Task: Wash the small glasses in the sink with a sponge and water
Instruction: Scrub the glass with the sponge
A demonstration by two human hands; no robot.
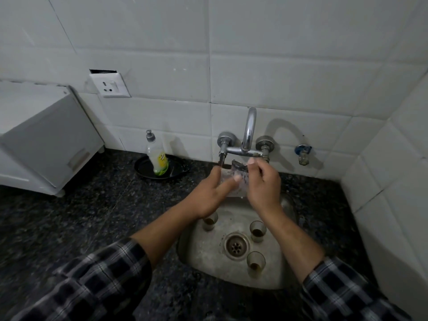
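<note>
Small clear glass [228, 176], centre frame over sink [203, 256]: gripped by left hand [208, 193], right hand [264, 188] pinching dark sponge [238, 166] at its rim. Three more glasses [210, 220] [257, 230] [256, 262], brown dregs, upright round drain [236, 245]. Tap [249, 130] behind.

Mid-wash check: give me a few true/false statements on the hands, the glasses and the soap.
1. Three small glasses stand upright in the sink. True.
2. The left hand holds a glass near the tap. True.
3. The right hand is empty. False: it pinches a dark sponge at the glass.
4. The soap bottle lies in the sink. False: it stands on a black tray on the counter.
</note>
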